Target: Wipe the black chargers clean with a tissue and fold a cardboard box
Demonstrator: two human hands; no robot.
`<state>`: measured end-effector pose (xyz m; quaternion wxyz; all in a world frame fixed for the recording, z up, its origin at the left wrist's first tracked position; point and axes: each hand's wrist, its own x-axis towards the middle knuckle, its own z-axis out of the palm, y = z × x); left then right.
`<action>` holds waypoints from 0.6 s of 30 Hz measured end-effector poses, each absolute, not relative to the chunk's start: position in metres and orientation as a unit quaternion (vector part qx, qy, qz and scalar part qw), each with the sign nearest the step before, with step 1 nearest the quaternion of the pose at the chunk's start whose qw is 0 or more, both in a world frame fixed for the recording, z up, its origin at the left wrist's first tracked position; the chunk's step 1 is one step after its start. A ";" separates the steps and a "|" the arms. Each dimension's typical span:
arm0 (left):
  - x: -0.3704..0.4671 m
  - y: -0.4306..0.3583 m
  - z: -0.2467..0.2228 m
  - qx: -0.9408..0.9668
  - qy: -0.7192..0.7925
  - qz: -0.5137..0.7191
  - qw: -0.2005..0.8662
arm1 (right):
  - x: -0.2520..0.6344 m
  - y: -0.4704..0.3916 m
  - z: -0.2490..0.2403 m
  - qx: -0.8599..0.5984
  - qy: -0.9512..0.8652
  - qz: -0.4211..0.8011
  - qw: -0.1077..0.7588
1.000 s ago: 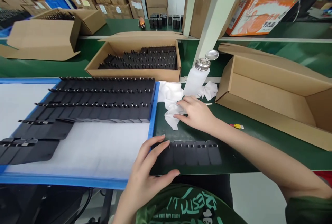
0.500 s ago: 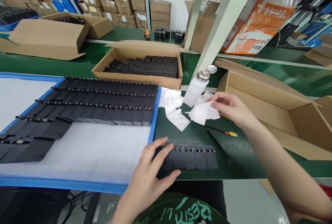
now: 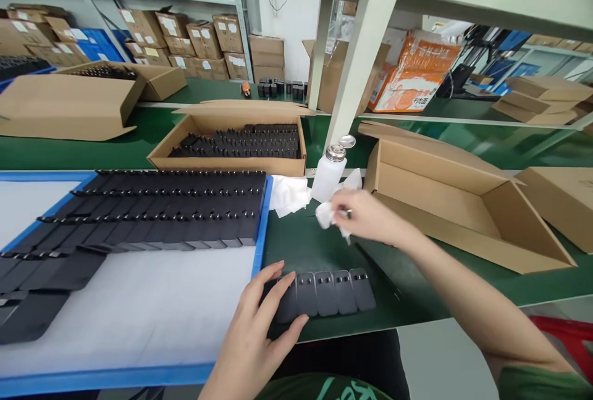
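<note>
A short row of flat black casings [image 3: 327,295], each with small shiny contacts near its top, lies on the green bench. My left hand [image 3: 262,326] is at the row's left end, fingers spread, its fingertips at the end casings and the thumb near their lower edge. Beyond the row, my right hand [image 3: 365,215] is closed around a crumpled white wipe [image 3: 325,215]. A small dark tip shows at its fingers, too blurred to name. Behind it stands a white pump bottle [image 3: 327,179], its metal lid raised. More folded white wipes [image 3: 290,195] lie left of the bottle.
A blue-edged tray [image 3: 185,301] at left holds rows of black casings [image 3: 162,208]. Behind it, a cardboard box [image 3: 227,163] contains more. An open cardboard box [image 3: 445,202] is at right. A thin black tool [image 3: 377,270] lies under my right forearm. A post [image 3: 364,48] rises behind the bottle.
My right hand has bunched up the wipe and drawn it left and nearer. My left hand stays by the casings. The view has shifted, and the yellow-tipped cable is now hidden.
</note>
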<state>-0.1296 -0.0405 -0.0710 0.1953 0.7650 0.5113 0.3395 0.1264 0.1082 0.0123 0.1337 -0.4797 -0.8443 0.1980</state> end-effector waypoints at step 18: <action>-0.127 -0.040 -0.074 0.759 0.513 0.349 0.199 | 0.198 0.195 0.003 -0.618 -0.680 0.269 0.287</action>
